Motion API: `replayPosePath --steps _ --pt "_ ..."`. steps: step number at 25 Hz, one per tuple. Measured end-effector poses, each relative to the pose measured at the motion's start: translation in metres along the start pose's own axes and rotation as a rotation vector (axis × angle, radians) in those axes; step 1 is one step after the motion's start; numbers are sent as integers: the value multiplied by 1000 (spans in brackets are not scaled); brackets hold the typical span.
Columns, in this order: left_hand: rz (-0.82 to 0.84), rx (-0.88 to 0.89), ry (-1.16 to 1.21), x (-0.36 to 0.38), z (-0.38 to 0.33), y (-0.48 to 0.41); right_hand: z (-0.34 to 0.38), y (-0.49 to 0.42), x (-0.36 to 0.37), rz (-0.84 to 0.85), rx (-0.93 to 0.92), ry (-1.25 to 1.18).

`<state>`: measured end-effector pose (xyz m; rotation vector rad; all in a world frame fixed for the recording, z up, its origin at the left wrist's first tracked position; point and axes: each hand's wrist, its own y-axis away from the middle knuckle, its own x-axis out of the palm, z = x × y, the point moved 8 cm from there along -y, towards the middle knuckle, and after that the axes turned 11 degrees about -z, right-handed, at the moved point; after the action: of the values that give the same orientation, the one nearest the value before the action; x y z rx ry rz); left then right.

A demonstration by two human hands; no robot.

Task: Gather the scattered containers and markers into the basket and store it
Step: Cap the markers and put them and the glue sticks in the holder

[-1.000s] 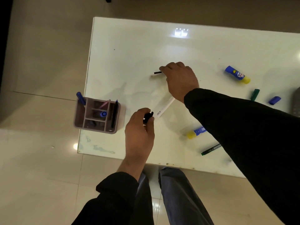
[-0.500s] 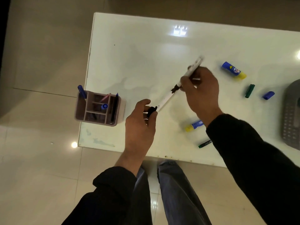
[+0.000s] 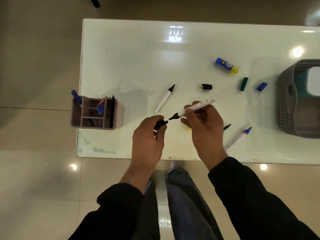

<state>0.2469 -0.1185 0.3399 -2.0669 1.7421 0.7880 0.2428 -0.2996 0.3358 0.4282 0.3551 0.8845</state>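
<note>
Near the middle of the frame, the right hand (image 3: 204, 129) pinched a white marker (image 3: 194, 109), its small writing too blurry to read. The left hand (image 3: 147, 141) pinched a black cap (image 3: 160, 124) just beside the tip. The grey basket (image 3: 287, 101) sat at the right edge.

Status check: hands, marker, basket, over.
Left hand pinching black cap. Right hand holding uncapped marker, tip just short of cap. Basket at table's right edge, nothing blocking.

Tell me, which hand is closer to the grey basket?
Right. The right hand, holding a marker, is partway toward the basket; the left hand, pinching a black cap, is farther away.
</note>
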Motion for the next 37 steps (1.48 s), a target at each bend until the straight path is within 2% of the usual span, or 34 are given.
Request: replayPosePath --steps 2,6,10,19,22,28,33,37 --pt "4 -1 2 -6 1 2 4 4 0 -24 22 -78" --pt "8 42 19 -19 -3 4 -1 28 25 80 -31 137" --pt "0 72 -16 -44 0 1 -6 45 44 94 -33 154" --pt "-70 -71 -85 -107 34 -12 -13 88 106 170 4 93" --pt "-62 -99 -61 -122 51 -13 -21 101 129 204 3 167" --pt "-102 -90 4 -147 67 -20 -4 120 184 317 -278 526" --pt "-193 -197 -146 -199 112 -25 32 124 208 446 -732 963" --pt "-201 -257 -200 -216 143 -17 27 127 222 498 -868 1102"
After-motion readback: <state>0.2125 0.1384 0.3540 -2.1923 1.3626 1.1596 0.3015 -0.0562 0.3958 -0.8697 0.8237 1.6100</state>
